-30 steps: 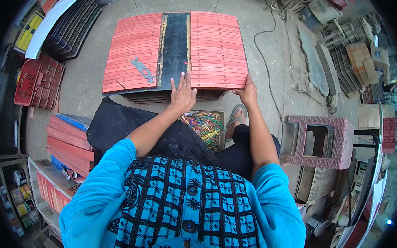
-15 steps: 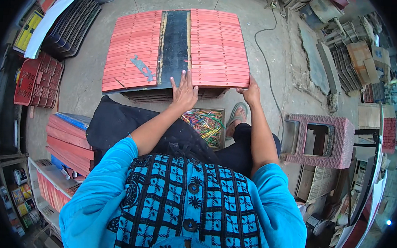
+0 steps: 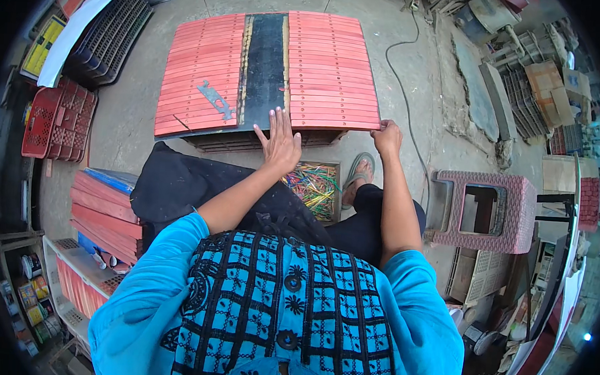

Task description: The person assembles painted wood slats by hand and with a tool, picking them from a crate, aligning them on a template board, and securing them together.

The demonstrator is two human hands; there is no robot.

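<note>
Two rows of pink wooden slats with small dots along them, the left row (image 3: 201,67) and the right row (image 3: 330,67), lie on a dark board (image 3: 264,63) whose bare strip shows between them. My left hand (image 3: 282,148) is open, fingers stretched, its fingertips at the board's near edge beside the right row. At that row's near right corner, my right hand (image 3: 388,139) is closed, its fingertips pinching the end of the nearest slat. A grey, irregularly cut flat piece (image 3: 214,100) and a thin dark stick (image 3: 180,123) rest on the left row.
Below the board, a tray of colourful thin sticks (image 3: 313,191) sits by my sandalled foot (image 3: 359,175). A pink woven-pattern stool (image 3: 515,216) stands right. Stacked pink slats (image 3: 105,208), a white crate (image 3: 78,284) and a red crate (image 3: 59,120) are left. A cable (image 3: 404,81) crosses the floor.
My right hand has shifted slightly right, and its fingers have drawn together at the slat's end. My left hand has moved slightly right, its fingers still stretched.
</note>
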